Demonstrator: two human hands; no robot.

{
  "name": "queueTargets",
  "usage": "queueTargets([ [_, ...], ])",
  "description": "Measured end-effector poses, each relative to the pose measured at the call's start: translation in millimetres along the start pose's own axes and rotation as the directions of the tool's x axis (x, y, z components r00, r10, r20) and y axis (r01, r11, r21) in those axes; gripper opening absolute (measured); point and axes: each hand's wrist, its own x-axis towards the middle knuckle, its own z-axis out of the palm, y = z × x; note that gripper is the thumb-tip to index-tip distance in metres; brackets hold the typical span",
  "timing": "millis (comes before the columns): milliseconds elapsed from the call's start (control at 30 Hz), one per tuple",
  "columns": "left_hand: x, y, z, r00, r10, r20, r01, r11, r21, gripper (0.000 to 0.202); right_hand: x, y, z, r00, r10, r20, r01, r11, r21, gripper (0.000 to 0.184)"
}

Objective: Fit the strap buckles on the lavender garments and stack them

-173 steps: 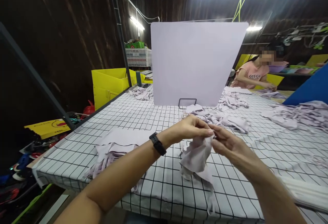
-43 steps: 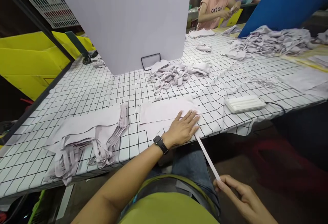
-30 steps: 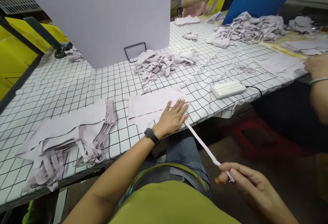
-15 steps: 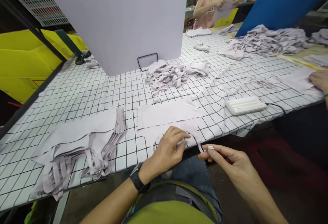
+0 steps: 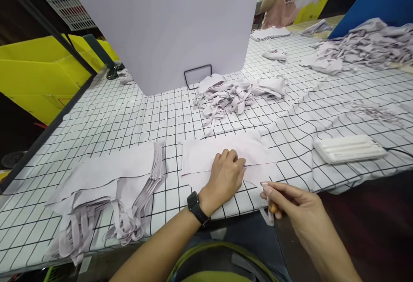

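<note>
My left hand (image 5: 225, 178), a black watch on its wrist, lies on a pale fabric piece (image 5: 196, 157) that is spread on the table. Its fingers are curled down against the cloth, and their tips are hidden. To its right, at the table's front edge, my right hand (image 5: 290, 202) pinches a narrow fabric strap (image 5: 267, 216) between thumb and forefinger. The strap's end hangs below the fingers. Something small and orange-brown (image 5: 272, 207) shows under those fingers; its kind I cannot make out.
Left on the grid cloth (image 5: 174, 114) lies a stack of strapped fabric pieces (image 5: 109, 165). Behind my hands is a heap of straps (image 5: 229, 94) before a grey panel (image 5: 167, 28). A white corded device (image 5: 350, 148) sits right. Across the table, a person (image 5: 280, 2) handles cloth.
My left hand has moved up and forward onto the fabric piece, its fingers curling. My right hand still pinches at the table edge, with the strap now hanging below it. The view has shifted.
</note>
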Motion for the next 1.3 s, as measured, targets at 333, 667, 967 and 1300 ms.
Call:
queueTargets([
  [333,15,-5,13.5,0.987,-0.008,-0.158,-0.028,0.974,-0.227,0.013,33,-9,14,0.997,0.081,-0.003,-0.080,0.989,0.122,0.041],
  [667,16,1,16.2,0.967,0.034,-0.252,-0.097,0.965,-0.245,0.018,52,-8,29,0.989,0.128,-0.072,-0.112,0.975,0.193,0.033],
  [967,16,3,15.3,0.973,0.073,-0.221,-0.106,0.984,-0.141,0.024,56,-7,30,0.992,0.108,-0.066,-0.095,0.981,0.169,0.035],
  [1300,14,3,15.7,0.965,0.128,-0.230,-0.150,0.985,-0.084,0.026,59,-5,29,0.991,0.127,-0.050,-0.115,0.974,0.193,0.036],
])
